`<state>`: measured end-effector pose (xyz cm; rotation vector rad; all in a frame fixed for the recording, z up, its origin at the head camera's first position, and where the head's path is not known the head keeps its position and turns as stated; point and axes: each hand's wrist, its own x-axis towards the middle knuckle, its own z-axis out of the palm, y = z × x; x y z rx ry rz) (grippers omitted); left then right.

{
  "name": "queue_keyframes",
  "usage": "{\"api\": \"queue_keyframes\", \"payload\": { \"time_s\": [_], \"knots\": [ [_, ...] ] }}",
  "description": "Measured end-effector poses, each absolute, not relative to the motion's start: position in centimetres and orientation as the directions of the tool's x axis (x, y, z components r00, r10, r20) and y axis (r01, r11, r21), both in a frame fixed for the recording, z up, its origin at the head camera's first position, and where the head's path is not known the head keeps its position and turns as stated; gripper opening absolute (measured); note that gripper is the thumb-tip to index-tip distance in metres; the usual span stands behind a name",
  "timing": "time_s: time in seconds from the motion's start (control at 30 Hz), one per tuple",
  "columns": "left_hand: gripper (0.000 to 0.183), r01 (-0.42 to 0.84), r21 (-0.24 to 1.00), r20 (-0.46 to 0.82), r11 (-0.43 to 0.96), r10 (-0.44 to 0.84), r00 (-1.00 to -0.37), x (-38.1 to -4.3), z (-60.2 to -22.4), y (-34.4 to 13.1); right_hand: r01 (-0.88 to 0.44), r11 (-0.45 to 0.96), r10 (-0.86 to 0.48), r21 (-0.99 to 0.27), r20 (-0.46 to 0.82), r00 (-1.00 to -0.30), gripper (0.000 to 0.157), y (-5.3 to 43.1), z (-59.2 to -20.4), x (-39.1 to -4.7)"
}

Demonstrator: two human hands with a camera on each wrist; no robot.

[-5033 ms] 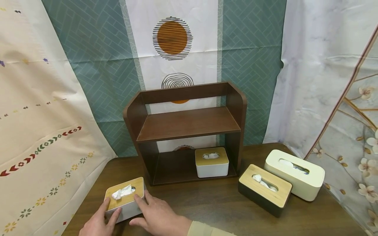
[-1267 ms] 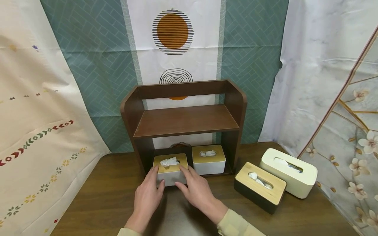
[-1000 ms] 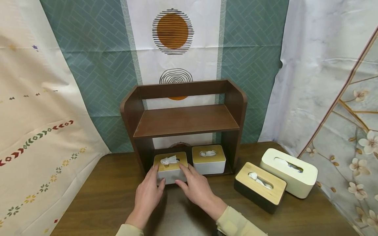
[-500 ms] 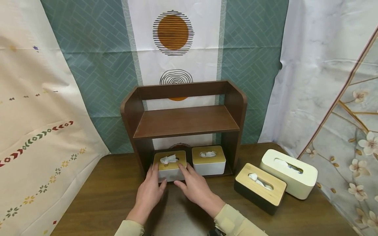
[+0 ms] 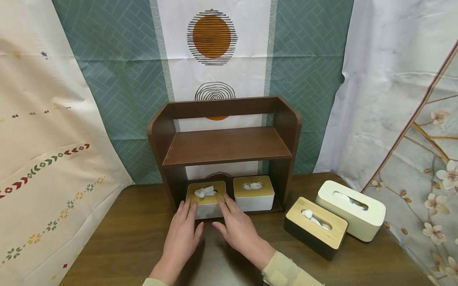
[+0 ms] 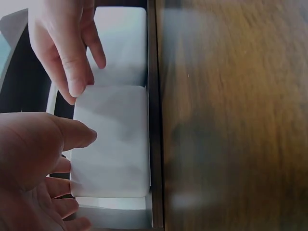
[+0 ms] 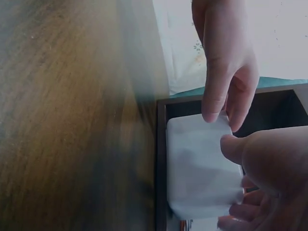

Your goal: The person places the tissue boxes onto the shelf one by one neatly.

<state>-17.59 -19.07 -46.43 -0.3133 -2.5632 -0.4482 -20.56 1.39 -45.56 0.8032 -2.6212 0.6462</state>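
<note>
Slid toward twelve o'clock, the wood-lidded white tissue box [image 5: 206,203] seems nearly seated in the desktop shelf [image 5: 229,145]; left hand [image 5: 181,234] and right hand [image 5: 239,226] flank it, each grip wide.

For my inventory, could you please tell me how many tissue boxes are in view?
4: a left white box and a right white box on the lower level of the rack, plus a dark box and a cream box on the table to the right. No others show.

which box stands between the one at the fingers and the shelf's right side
The head view shows another white tissue box on the lower shelf, right of the touched box.
</note>
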Motion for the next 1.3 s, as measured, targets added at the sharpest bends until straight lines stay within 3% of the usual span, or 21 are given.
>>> {"api": "queue_keyframes", "payload": {
  "time_s": [0.37, 1.3],
  "knots": [
    [0.071, 0.276, 0.267, 0.479, 0.923, 0.121, -0.870, -18.5, -46.1, -18.7, -0.609, 0.741, -0.477, -0.284, 0.415, -0.775, 0.075, 1.4, -45.3, -21.8],
    [0.067, 0.290, 0.279, 0.516, 0.916, 0.112, -0.849, -18.4, -46.0, -18.8, -0.622, 0.718, -0.504, -0.313, 0.383, -0.774, 0.070, 1.8, -44.9, -22.0]
  ]
}}
